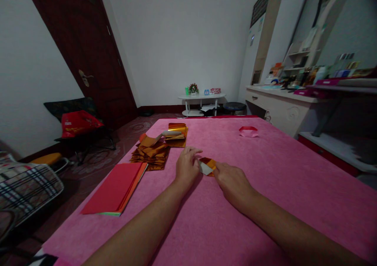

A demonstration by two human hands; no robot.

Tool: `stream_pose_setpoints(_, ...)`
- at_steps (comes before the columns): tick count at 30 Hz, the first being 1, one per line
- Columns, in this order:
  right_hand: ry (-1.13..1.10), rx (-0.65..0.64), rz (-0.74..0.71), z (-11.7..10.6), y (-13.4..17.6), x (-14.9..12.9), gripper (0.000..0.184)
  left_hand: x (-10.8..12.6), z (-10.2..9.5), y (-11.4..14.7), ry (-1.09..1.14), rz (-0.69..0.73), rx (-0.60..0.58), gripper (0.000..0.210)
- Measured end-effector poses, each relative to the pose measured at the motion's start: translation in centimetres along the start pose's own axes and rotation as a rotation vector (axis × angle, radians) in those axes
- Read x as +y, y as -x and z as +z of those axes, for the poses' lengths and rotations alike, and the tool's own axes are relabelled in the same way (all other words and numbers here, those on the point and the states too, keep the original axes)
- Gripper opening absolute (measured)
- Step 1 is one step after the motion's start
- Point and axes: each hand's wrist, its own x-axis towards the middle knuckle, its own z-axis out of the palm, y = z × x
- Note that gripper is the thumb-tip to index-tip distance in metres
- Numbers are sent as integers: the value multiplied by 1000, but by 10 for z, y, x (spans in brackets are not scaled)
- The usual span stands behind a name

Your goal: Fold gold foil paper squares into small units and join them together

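Between my hands, low over the pink cloth, is a small piece of folded gold paper with a pale underside. My left hand pinches its left edge, with some fingers stretched out above. On the right edge, my right hand grips it with fingers closed and thumb side hidden. Left of my hands lies a heap of folded gold papers, and behind it a stack of shiny gold sheets. A pile of red, orange and green paper lies nearer to me.
Pink cloth covers the table. A pink and red paper ring stands at its far right. Beyond are a small white table, a dark stool and a cluttered dresser. A red bag rests on a chair at left.
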Motion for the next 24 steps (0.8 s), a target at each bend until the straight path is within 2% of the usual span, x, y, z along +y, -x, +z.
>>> stream_pose_setpoints(1, -11, -4, -10, 0, 1, 2, 39, -6, -1, -3, 83, 1, -6, 38)
stream_pose_setpoints(4, -55, 20, -34, 1, 3, 7, 42, -23, -4, -8, 329, -51, -216, 49)
stream_pose_setpoints(7, -89, 77, -52, 4, 6, 13, 42, -30, -9, -11, 318, -43, -378, 44)
stream_pose_setpoints(13, -71, 126, -57, 10, 6, 32, 26, -26, -27, -10, 132, 152, -497, 48)
stream_pose_setpoints(18, -91, 166, -49, 16, 5, 43, 21, -17, -37, -2, -16, 373, -563, 44)
stream_pose_setpoints(24, -149, 188, -49, 22, 0, 50, 22, -13, -38, 1, -27, 428, -556, 38)
